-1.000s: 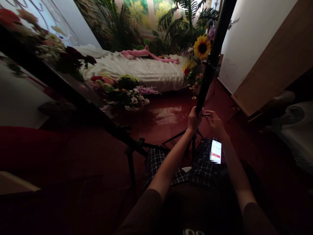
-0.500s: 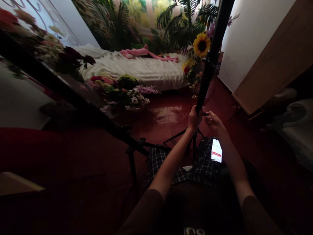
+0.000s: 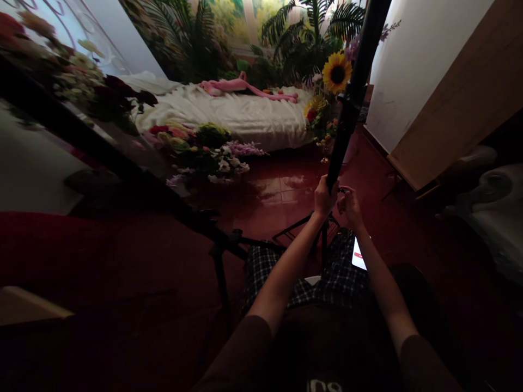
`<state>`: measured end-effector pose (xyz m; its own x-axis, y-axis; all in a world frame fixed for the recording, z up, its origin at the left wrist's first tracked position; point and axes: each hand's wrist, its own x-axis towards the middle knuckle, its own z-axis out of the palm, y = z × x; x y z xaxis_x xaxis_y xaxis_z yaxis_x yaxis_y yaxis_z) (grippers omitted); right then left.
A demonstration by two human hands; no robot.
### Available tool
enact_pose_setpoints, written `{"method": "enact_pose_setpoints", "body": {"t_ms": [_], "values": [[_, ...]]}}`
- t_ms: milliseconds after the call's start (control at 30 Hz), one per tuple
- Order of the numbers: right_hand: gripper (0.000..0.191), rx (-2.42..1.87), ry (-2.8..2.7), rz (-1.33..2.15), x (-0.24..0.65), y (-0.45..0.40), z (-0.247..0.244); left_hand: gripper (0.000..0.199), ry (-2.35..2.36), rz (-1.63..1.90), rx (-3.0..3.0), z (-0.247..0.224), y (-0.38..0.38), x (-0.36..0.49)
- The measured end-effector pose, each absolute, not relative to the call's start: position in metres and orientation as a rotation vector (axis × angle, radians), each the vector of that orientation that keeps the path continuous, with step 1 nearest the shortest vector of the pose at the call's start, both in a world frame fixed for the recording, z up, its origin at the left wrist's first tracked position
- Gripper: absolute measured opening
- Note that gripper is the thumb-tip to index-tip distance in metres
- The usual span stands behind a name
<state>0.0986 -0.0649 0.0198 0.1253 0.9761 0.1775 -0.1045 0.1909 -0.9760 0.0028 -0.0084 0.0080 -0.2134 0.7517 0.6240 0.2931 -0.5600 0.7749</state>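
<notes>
My left hand is wrapped round the black pole of a tripod stand, which rises from between my knees and leans away to the upper right. Just to the right of it, my right hand is closed at a small black knob on the side of the pole. The fingertips are small and dim in this light. A lit phone lies on my right thigh, partly hidden by my right forearm. Below my hands, the stand's spread legs show in part.
A second black pole slants across the left side. Ahead is a bench draped in white cloth with a long pink plush toy on it. Flowers and a sunflower flank it. To the right stands a wooden panel.
My right hand has shifted slightly left and turned at the knob. The right forearm now covers more of the phone. My left hand keeps its hold on the pole.
</notes>
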Motion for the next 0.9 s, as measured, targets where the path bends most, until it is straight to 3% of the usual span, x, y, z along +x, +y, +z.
{"method": "enact_pose_setpoints", "body": {"t_ms": [367,667,800,900], "values": [[0.057,-1.275,-0.992,0.640,0.079,-0.051,0.030,0.034,1.257,1.799,1.682,0.010,-0.010,0.001],[0.055,-1.254,-0.982,0.747,0.083,-0.053,0.031,0.036,1.217,1.622,1.589,0.021,-0.039,-0.011],[0.056,-1.253,-0.963,0.796,0.085,-0.050,0.027,0.033,1.214,1.424,1.558,0.011,-0.074,-0.059],[0.056,-1.209,-0.887,0.864,0.083,-0.051,0.027,0.031,1.496,1.545,1.449,0.002,-0.106,-0.113]]}}
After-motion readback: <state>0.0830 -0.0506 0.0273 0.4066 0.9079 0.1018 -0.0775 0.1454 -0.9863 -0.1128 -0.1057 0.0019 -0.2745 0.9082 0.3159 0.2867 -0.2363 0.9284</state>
